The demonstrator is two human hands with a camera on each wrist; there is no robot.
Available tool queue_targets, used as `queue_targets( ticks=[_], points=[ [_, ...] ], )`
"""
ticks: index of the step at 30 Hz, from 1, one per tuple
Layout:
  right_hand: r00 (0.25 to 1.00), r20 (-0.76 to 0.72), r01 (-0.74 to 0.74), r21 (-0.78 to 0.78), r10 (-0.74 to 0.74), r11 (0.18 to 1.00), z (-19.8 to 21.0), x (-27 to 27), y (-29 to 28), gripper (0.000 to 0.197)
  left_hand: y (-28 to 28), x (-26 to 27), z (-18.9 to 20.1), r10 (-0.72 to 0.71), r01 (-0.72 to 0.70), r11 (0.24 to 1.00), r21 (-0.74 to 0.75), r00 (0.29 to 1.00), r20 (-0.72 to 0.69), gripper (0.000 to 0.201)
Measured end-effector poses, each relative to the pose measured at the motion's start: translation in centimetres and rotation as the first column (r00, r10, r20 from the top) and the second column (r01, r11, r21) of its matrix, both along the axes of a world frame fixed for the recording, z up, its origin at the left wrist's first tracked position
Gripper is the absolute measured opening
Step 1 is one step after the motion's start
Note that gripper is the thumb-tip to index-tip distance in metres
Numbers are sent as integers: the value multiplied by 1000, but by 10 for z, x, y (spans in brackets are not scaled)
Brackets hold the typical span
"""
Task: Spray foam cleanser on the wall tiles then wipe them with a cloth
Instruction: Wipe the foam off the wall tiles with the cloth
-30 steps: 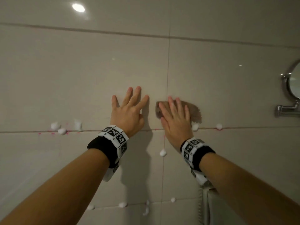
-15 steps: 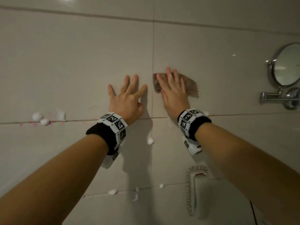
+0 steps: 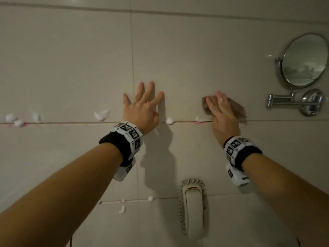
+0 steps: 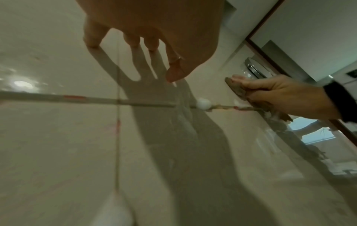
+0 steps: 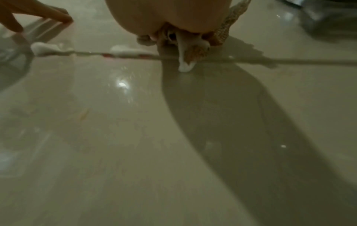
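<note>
My right hand (image 3: 219,111) presses a brown cloth (image 3: 236,108) flat against the beige wall tiles (image 3: 71,59), just above a horizontal grout line with red marks. Its fingers lie straight over the cloth (image 4: 239,93). White foam clings to the cloth's lower edge (image 5: 185,64). My left hand (image 3: 142,107) rests flat on the tiles to the left, fingers spread, holding nothing. Blobs of foam (image 3: 101,114) sit along the grout line, one (image 3: 169,120) between the two hands, also seen as a foam blob (image 4: 203,104) in the left wrist view. More foam (image 3: 19,120) lies far left.
A round chrome mirror (image 3: 302,59) on a swing arm (image 3: 292,101) is mounted right of the cloth. A white wall phone (image 3: 193,207) with a coiled cord hangs below, between my arms. Small foam dots (image 3: 151,198) mark the lower grout line.
My right hand has slid the cloth rightward and down to the grout line, away from the left hand. The left hand stays planted on the wall. The view shifted right.
</note>
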State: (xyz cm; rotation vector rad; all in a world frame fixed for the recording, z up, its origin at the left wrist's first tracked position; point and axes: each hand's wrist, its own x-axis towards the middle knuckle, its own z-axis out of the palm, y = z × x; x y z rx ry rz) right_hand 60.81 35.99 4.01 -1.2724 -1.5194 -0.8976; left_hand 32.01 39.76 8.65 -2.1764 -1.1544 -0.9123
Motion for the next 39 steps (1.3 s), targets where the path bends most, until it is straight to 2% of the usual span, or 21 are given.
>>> queue_targets(
  ticks=[2,6,8,12,15,19,23,27,31,35,39],
  points=[
    [998,-51,30,36,-28,999,-28,9,0,48,-2,12,-6,-11,12,1000,15,1000,-8,73],
    [997,-64,48,58,-44,997,-69,-3,8,48,-5,22,-18,-35,36,999,41,999,-22,76],
    [999,-29,40,100,-38,994,-69,-23,15,45,-6,20,-21,-45,46,999,13,998,-33,80],
    [987,162,-34,129,13,991,-55,-79,35,39,-8,9,-15,-67,66,997,-27,997,-50,83],
    [978,203,-69,113,45,991,-52,-99,41,37,-9,1,-10,-63,58,997,-57,995,-80,82],
    [967,256,-10,75,-9,997,-59,-47,25,39,-8,1,-11,-75,73,997,-38,995,-59,79],
    [987,156,30,60,-39,998,-63,11,4,40,-9,2,-12,-71,68,996,-51,996,-46,78],
    [996,91,-20,77,13,997,-65,18,1,37,-9,1,-12,-54,50,997,-67,997,-57,79],
    [985,165,-64,98,47,993,-61,-19,16,36,-9,0,-10,-43,33,995,-95,994,-98,83],
    [970,230,-96,87,74,992,-54,-81,33,37,-11,-9,-5,-91,77,990,-118,988,-123,85],
    [952,261,-188,81,162,979,-53,-141,50,40,-13,-29,-2,-138,133,982,-135,990,-28,80]
  ],
)
